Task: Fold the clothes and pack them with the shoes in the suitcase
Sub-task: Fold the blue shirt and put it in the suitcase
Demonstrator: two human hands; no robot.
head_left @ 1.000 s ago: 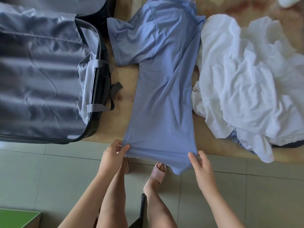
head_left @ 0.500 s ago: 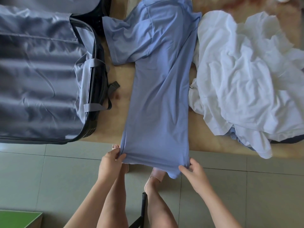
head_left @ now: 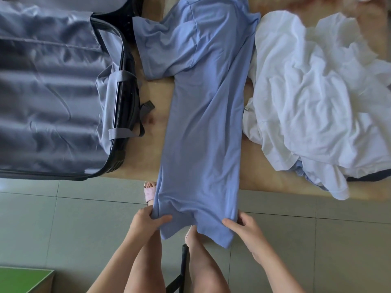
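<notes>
A light blue T-shirt (head_left: 203,115) lies lengthwise on the wooden table (head_left: 148,161), folded narrow, one sleeve spread to the left. Its hem hangs past the table's near edge. My left hand (head_left: 148,222) pinches the hem's left corner and my right hand (head_left: 243,228) grips the right corner. An open suitcase (head_left: 53,102) with grey lining and straps rests on the table at left. A heap of white clothes (head_left: 317,98) is piled at right. No shoes for packing show in view.
The tiled floor (head_left: 63,229) lies below the table edge. My legs and pink sandals (head_left: 150,192) stand under the hem. A green-topped object (head_left: 23,279) sits at bottom left. A dark chair part (head_left: 183,263) rises between my legs.
Both hands have pulled the shirt's hem toward me, so more blue cloth hangs over the table's edge. My grip on both corners has tightened.
</notes>
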